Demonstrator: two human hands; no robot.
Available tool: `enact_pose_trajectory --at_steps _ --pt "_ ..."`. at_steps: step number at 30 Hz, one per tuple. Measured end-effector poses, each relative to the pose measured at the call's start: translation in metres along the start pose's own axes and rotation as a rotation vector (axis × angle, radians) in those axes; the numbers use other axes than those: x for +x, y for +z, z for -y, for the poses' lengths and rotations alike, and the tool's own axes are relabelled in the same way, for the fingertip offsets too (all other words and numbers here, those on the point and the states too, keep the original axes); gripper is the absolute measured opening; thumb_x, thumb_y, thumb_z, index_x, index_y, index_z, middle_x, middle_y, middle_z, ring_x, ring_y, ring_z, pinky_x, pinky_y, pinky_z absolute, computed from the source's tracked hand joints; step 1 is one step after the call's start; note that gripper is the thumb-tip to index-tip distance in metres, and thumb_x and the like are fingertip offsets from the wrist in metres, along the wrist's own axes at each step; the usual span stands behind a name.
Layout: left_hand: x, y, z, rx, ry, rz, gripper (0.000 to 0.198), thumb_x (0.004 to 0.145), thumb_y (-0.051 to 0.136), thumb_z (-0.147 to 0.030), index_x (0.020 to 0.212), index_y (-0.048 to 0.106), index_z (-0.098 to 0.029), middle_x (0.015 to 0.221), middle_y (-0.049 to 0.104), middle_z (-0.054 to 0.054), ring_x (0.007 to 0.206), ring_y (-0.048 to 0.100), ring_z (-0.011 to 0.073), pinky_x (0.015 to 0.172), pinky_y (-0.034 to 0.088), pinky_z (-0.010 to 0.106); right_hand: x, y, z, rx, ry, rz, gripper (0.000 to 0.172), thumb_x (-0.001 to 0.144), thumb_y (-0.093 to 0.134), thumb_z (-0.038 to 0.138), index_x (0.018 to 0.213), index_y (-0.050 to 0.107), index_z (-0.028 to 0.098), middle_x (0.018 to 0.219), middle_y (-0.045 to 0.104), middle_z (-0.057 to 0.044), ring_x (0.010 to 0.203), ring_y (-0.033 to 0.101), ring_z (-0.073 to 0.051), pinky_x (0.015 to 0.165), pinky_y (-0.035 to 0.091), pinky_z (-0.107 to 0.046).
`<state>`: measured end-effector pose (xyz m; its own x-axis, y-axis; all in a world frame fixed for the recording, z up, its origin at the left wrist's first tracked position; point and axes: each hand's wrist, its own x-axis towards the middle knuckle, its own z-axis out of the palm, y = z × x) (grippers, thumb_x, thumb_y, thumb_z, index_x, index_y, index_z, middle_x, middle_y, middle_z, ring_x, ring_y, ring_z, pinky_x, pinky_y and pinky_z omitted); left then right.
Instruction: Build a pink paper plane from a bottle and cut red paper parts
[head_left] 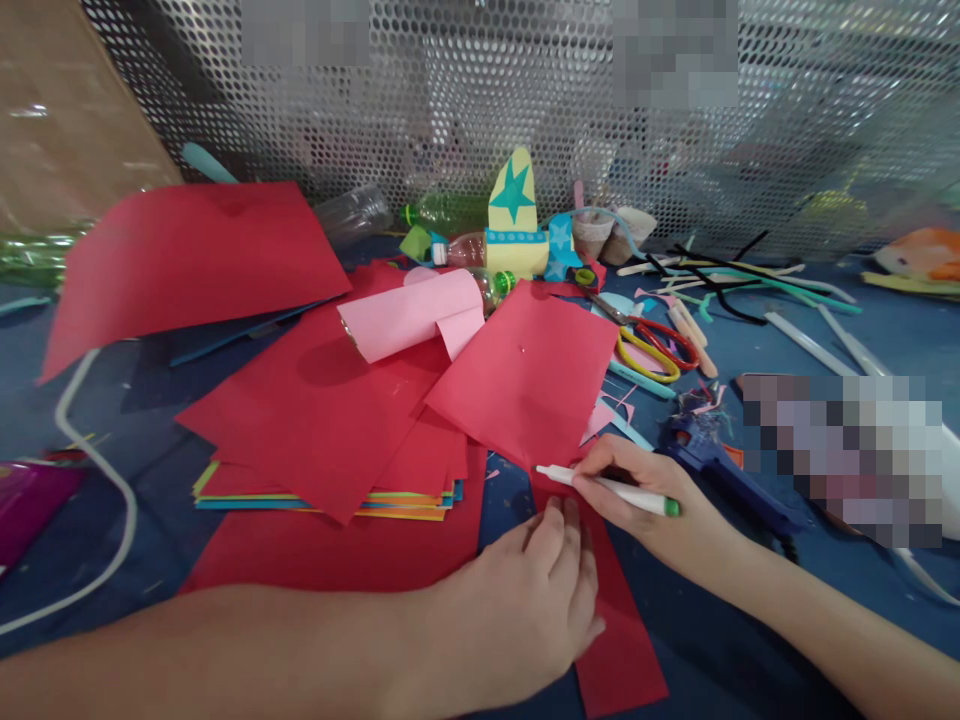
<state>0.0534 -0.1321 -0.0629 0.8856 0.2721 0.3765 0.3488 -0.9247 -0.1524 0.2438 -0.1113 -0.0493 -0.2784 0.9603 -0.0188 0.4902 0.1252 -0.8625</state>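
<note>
My right hand (652, 500) pinches a white marker (626, 494) with a green end. The marker's pale tip points left, over the top of a long red paper strip (619, 640). Flat on that strip lies my left hand (547, 580), fingers stretched out and close together, pressing on the paper. Just beyond both hands is a loose red sheet (536, 360), its near corner by the marker tip. To the left, more red sheets (315, 410) lie on a stack of coloured paper (330, 503), with a rolled pink paper (412, 312) on top.
Scissors with red and yellow handles (652, 345), a blue glue gun (724, 475) and a phone (832, 450) lie to the right. Behind stands a yellow paper craft with a teal star (514, 195), near plastic bottles (454, 210). A white cable (112, 500) curves at left.
</note>
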Motion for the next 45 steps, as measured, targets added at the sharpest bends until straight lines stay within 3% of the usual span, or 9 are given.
enact_pose_trajectory --at_steps 9,15,45 --pt "-0.0008 0.0002 -0.0003 0.019 0.005 0.004 0.04 0.097 0.039 -0.031 0.107 0.064 -0.002 0.106 0.071 0.018 0.1 0.065 0.0279 0.09 0.045 0.038 -0.0002 -0.0003 0.0025 -0.023 0.014 -0.032 0.015 0.09 0.054 0.034 0.08 0.055 0.023 0.07 0.059 0.002 0.059 0.053 -0.012 0.052 0.042 -0.023" --pt "-0.001 0.0 -0.0001 0.01 0.004 -0.011 0.039 0.096 0.041 -0.032 0.105 0.064 -0.003 0.106 0.071 0.018 0.096 0.066 0.0278 0.088 0.045 0.038 0.0001 0.0001 0.0026 0.004 0.055 0.007 0.016 0.09 0.055 0.033 0.077 0.053 0.023 0.065 0.055 0.005 0.057 0.047 -0.011 0.05 0.038 -0.021" --pt "-0.0006 -0.0027 0.0015 0.068 0.017 0.005 0.042 0.097 0.041 -0.034 0.106 0.065 -0.002 0.107 0.071 0.016 0.102 0.066 0.0296 0.09 0.045 0.038 -0.0007 -0.0016 0.0035 0.054 0.054 0.066 0.016 0.087 0.055 0.028 0.072 0.054 0.022 0.064 0.056 0.004 0.057 0.047 -0.01 0.05 0.038 -0.02"
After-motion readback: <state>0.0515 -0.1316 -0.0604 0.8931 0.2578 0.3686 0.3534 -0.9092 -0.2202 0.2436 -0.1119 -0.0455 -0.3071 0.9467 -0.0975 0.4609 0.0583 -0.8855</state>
